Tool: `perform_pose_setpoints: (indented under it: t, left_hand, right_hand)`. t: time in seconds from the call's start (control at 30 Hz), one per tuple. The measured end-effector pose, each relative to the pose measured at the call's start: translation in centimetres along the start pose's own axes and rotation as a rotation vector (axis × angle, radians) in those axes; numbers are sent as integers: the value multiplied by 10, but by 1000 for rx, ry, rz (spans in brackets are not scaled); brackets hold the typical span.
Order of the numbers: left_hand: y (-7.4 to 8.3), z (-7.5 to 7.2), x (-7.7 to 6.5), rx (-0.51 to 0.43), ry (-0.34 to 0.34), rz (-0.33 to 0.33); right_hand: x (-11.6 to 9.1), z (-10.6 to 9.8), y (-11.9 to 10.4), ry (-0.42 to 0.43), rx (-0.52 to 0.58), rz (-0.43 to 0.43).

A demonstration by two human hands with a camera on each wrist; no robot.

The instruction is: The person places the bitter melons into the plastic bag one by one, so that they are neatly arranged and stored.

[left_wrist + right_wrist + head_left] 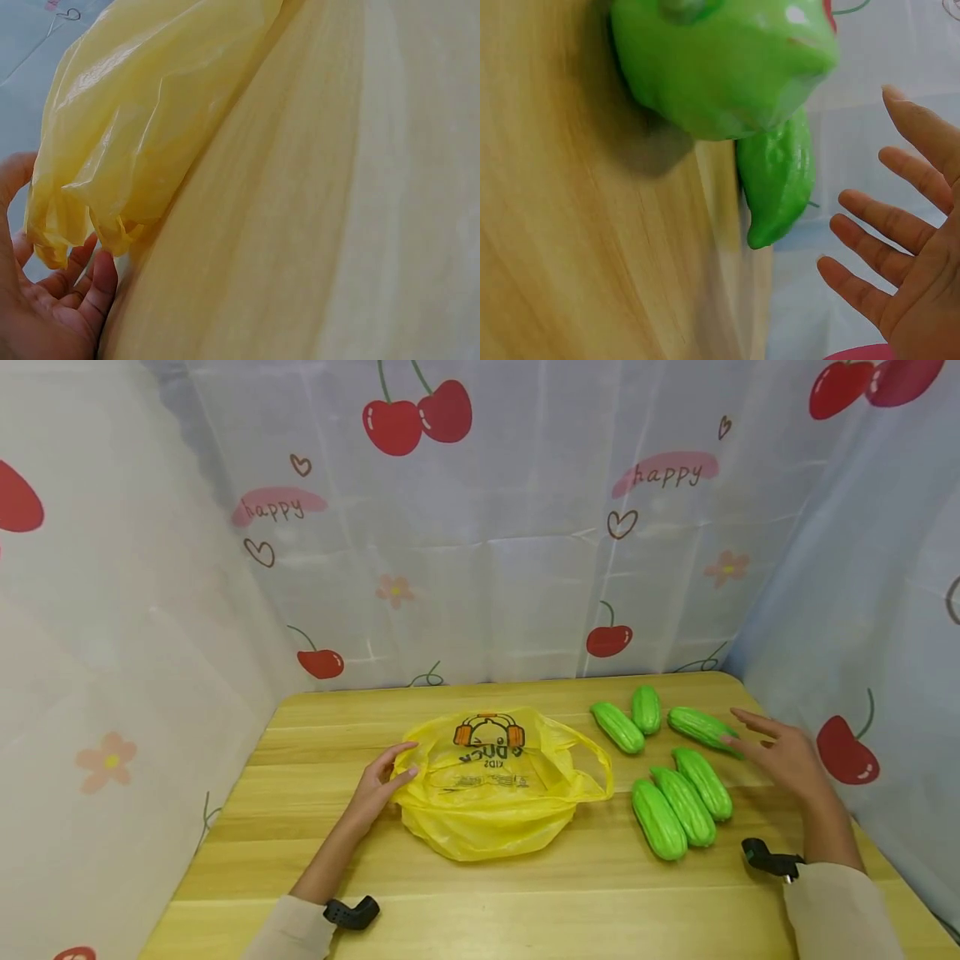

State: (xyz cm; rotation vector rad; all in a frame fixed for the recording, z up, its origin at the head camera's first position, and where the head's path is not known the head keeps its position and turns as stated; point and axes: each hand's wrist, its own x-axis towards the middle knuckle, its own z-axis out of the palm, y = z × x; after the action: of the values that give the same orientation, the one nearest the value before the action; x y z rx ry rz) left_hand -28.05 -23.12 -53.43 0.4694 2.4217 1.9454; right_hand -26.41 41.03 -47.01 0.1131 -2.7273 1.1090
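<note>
A yellow plastic bag (480,827) with a duck print lies on the table with its mouth spread. My left hand (377,785) touches the bag's left edge, thumb and fingers apart. In the left wrist view, gathered bag plastic (112,217) hangs close by the fingertips. My right hand (787,760) hovers with fingers spread, holding nothing, near the tip of a green ribbed vegetable, cucumber-like (699,724). The right wrist view shows the right hand (907,255) apart from two green vegetables (727,67). Three similar vegetables (681,806) lie side by side in front.
Two more green vegetables (617,727) lie behind, between the bag and the right hand. One bag handle (596,756) loops out toward them. The wooden table (525,910) ends at a cherry-print curtain (510,568), which also hangs along both sides.
</note>
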Motion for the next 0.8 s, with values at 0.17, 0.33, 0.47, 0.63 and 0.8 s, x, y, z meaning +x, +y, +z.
perform_pose_setpoints:
  t: [0.17,0.33,0.47,0.63,0.8]
  left_hand:
    - [-2,1,-3,-29,29,-9]
    - [-1,2,-5,-59,47,-5]
    - [-7,1,-4,-83,47,0]
    - [-9,2,-4,-110,28,18]
    - [-8,2,-3,-125,16,27]
  right_hand:
    - [5,5,4,-33,21,-2]
    - [8,8,8,-61,27,-7]
    - [11,10,13,-81,46,-3]
    - [13,14,18,-103,57,16]
    - [14,18,24,-100,63,37]
